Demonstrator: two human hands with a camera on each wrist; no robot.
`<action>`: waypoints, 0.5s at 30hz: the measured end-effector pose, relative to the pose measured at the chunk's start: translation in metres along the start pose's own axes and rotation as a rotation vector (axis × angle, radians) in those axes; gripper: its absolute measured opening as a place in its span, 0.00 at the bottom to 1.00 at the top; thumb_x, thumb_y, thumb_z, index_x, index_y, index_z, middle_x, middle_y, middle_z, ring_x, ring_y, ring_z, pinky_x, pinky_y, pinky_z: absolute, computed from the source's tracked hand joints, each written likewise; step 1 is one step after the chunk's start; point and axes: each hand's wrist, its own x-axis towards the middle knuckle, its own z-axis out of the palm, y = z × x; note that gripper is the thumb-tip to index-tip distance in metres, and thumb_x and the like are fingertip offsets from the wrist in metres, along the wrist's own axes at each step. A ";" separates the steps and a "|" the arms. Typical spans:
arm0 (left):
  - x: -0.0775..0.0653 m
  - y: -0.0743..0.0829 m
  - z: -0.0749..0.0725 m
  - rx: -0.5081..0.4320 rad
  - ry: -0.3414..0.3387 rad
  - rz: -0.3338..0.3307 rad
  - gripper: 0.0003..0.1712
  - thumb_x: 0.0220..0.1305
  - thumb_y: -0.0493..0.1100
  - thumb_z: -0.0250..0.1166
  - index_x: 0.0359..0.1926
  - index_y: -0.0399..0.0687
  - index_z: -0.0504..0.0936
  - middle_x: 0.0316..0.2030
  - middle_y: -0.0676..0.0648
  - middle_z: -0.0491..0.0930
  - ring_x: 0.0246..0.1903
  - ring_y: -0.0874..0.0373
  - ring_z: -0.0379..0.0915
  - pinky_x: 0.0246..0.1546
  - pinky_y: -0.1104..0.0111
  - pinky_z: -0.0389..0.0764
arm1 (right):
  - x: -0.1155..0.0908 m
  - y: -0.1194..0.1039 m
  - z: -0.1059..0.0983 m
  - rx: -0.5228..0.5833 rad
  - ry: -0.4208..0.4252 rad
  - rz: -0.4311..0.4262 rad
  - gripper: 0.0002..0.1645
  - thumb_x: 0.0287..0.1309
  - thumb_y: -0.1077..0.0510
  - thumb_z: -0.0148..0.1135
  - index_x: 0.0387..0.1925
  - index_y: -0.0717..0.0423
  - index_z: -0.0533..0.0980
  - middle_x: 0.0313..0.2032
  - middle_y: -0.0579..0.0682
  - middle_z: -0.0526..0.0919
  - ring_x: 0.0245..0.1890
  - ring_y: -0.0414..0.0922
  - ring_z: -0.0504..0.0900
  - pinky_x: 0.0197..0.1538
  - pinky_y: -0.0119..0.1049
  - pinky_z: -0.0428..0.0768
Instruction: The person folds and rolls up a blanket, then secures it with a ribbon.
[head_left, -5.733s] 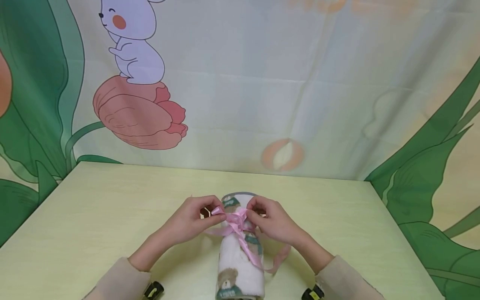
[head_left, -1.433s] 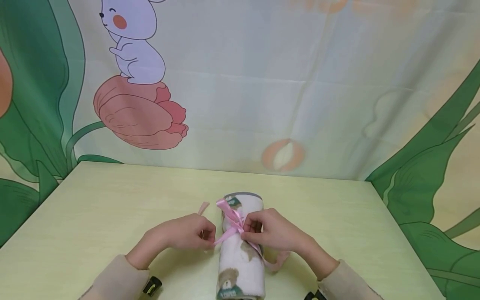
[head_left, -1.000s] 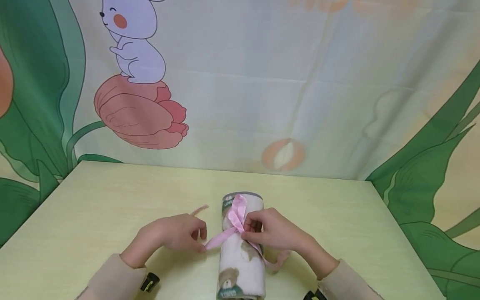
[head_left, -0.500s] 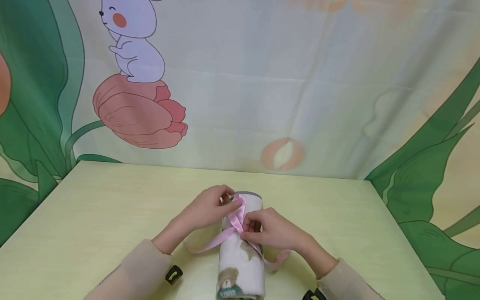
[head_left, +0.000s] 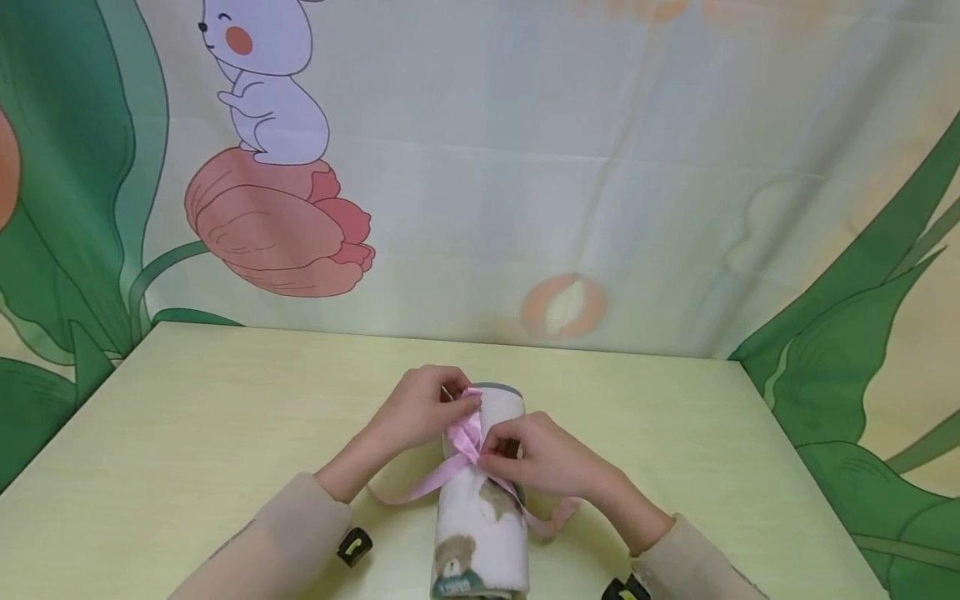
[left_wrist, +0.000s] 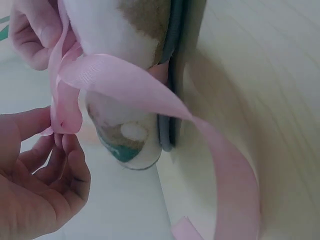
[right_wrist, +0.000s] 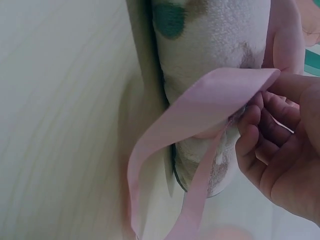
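Observation:
A rolled white fleece blanket (head_left: 480,533) with brown bears and green patches lies lengthwise on the table, a pink satin ribbon (head_left: 465,435) tied round it. My left hand (head_left: 423,408) pinches the ribbon's upright loop between thumb and fingers near the roll's far end; the left wrist view shows this loop (left_wrist: 67,112) at the fingertips. Closer in, my right hand (head_left: 551,454) pinches the ribbon at the knot, its thumb and index finger on the band (right_wrist: 220,97) in the right wrist view. The knot itself is partly hidden by the right fingers.
One ribbon tail (head_left: 408,497) curves out over the table (head_left: 225,417) on the left, another tail (head_left: 555,521) on the right. Black wrist devices (head_left: 355,546) sit below both sleeves. Behind the table hangs a printed backdrop (head_left: 465,167) with a rabbit and flowers.
My left hand first drew a ribbon tail out leftward, then let it go and moved up to pinch the loop. My right hand stays at the knot. The blanket roll has barely moved.

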 end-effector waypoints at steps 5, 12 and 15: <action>-0.006 -0.005 -0.006 -0.018 0.006 0.000 0.04 0.68 0.41 0.70 0.38 0.45 0.88 0.29 0.54 0.83 0.31 0.56 0.79 0.32 0.66 0.80 | 0.002 -0.004 0.002 -0.038 0.044 0.046 0.09 0.67 0.60 0.67 0.29 0.48 0.82 0.23 0.37 0.81 0.25 0.34 0.77 0.31 0.30 0.77; -0.017 -0.011 -0.014 -0.063 0.004 -0.010 0.06 0.69 0.39 0.68 0.42 0.42 0.88 0.31 0.53 0.84 0.32 0.50 0.83 0.33 0.64 0.81 | 0.003 -0.009 0.006 -0.114 0.101 0.089 0.09 0.67 0.60 0.66 0.28 0.49 0.78 0.20 0.37 0.78 0.21 0.34 0.75 0.27 0.30 0.76; -0.021 -0.012 -0.017 -0.078 0.010 0.003 0.06 0.70 0.37 0.67 0.44 0.41 0.88 0.31 0.52 0.83 0.31 0.49 0.83 0.32 0.64 0.81 | 0.005 -0.009 0.008 -0.143 0.126 0.098 0.08 0.66 0.60 0.67 0.31 0.50 0.76 0.21 0.38 0.76 0.21 0.34 0.73 0.27 0.30 0.75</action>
